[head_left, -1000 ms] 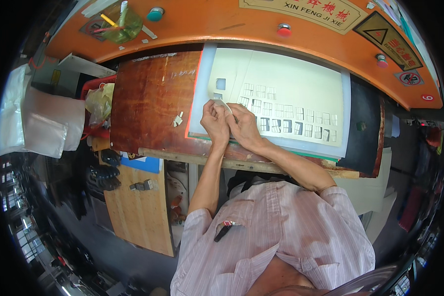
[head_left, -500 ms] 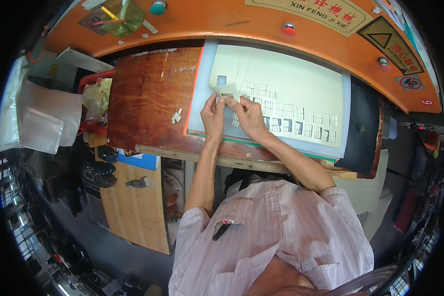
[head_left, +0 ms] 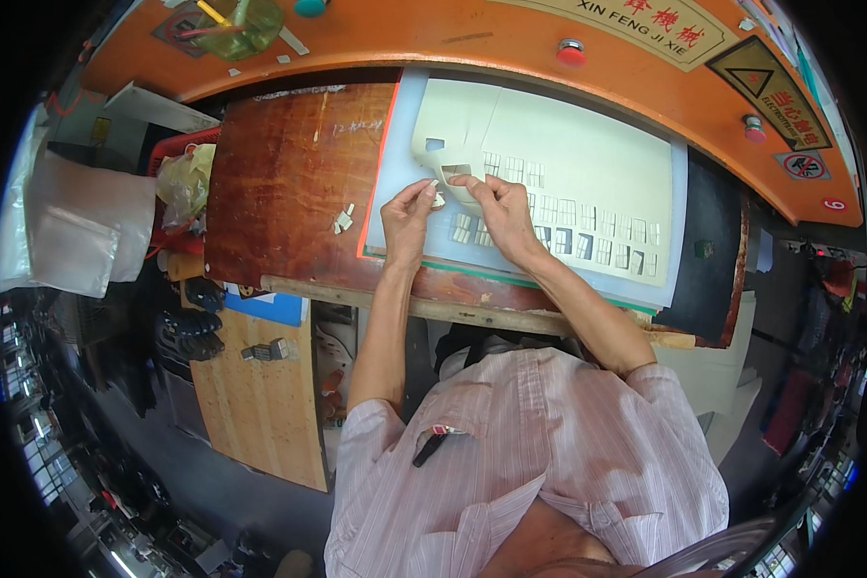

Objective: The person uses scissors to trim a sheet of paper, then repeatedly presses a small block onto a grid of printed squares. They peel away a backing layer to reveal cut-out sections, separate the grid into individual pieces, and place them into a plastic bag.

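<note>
A large cream sheet (head_left: 578,135) with rows of small cut rectangles and several square openings lies on a pale blue board (head_left: 395,193). Its left corner is lifted and curls upward. My right hand (head_left: 509,223) pinches this raised edge beside an opening. Just left of it, my left hand (head_left: 405,223) is closed, thumb against fingers, on a small cream cut-out piece (head_left: 438,199). The two hands are slightly apart. Below the lifted part, several cut pieces (head_left: 463,229) rest on the blue board. A little pile of cream scraps (head_left: 343,221) sits left of my left hand.
An orange machine beam (head_left: 405,48) with red push buttons (head_left: 571,52) spans the far side. To the left are a reddish wooden tabletop (head_left: 279,173), a red basket (head_left: 169,154) with a plastic bag, and clear plastic sheets (head_left: 77,222). A lower wooden board (head_left: 260,414) carries dark shoes (head_left: 191,328).
My left hand has moved slightly left, away from the sheet, with a small piece now between its fingers. My right hand has shifted a little right, and the sheet's corner is curled more.
</note>
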The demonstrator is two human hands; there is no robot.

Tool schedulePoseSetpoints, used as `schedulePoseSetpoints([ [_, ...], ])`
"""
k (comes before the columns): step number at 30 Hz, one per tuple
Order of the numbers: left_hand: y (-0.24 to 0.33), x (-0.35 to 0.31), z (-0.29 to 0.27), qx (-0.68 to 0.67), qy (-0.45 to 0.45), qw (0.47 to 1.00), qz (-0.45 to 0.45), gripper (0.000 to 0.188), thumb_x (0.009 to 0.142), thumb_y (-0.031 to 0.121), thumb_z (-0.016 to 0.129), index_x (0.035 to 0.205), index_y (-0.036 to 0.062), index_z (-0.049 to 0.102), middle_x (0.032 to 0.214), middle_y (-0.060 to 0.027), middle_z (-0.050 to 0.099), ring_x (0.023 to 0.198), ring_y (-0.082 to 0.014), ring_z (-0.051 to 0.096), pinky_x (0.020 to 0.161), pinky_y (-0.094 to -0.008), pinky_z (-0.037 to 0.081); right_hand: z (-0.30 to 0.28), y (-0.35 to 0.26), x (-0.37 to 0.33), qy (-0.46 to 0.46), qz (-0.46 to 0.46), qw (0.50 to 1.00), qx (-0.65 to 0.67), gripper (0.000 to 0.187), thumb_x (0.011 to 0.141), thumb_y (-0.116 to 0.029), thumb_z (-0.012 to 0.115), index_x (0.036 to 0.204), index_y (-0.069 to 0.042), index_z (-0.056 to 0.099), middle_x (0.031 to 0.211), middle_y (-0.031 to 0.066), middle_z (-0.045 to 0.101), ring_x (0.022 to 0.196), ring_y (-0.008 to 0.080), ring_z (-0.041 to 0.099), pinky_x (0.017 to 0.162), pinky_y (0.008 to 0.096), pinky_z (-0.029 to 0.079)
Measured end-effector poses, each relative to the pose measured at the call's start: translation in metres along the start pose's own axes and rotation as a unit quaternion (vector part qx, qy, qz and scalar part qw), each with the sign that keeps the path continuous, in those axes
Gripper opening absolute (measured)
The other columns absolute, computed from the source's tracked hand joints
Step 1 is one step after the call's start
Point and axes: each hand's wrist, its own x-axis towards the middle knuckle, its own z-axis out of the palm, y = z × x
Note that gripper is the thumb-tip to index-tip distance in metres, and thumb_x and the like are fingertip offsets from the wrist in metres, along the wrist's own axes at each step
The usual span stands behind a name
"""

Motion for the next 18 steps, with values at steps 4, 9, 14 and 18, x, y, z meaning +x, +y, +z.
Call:
schedulePoseSetpoints([
  [4,0.006,-0.004,-0.001,0.197,0.038,0.971,0.128,0.028,0.097,0.013,0.075,0.119,-0.0035,0.075,0.109,-0.0156,0.075,0.100,-0.0243,0.071,0.088,-0.0361,0.057,-0.013,-0.005,0.005,0.009,0.029,0.999,0.010,0.031,0.107,-0.020,0.057,0.115,-0.001,0.080,0.081,-0.0016,0.065,0.069,0.0035,0.047,0.061,0.0239,0.041],
  [9,0.021,-0.006,-0.001,0.465,0.043,0.834,0.294,0.039,0.091,0.012,0.075,0.125,-0.0053,0.071,0.123,-0.0266,0.070,0.117,-0.0414,0.064,0.103,-0.0450,0.049,-0.025,-0.014,0.009,0.022,0.040,0.996,0.081,0.031,0.109,-0.019,0.054,0.115,0.001,0.078,0.096,0.0083,0.076,0.080,0.0096,0.064,0.073,0.0264,0.054],
  [14,0.029,0.024,0.026,0.230,0.034,0.953,0.195,0.058,0.103,0.023,0.063,0.147,-0.0121,0.048,0.142,-0.0275,0.061,0.129,-0.0366,0.060,0.112,-0.0435,0.043,-0.026,-0.027,0.006,0.036,0.048,0.994,0.096,0.033,0.110,-0.020,0.053,0.115,0.002,0.077,0.099,0.0094,0.076,0.084,0.0111,0.066,0.076,0.0279,0.055],
  [18,0.034,0.048,0.049,0.114,-0.018,0.992,0.053,0.065,0.109,0.033,0.053,0.152,-0.0137,0.040,0.145,-0.0277,0.059,0.134,-0.0341,0.057,0.115,-0.0421,0.041,-0.029,-0.035,0.008,0.050,0.034,0.993,0.098,0.033,0.109,-0.020,0.054,0.114,0.002,0.077,0.098,0.0098,0.075,0.082,0.0119,0.066,0.074,0.0283,0.055],
])
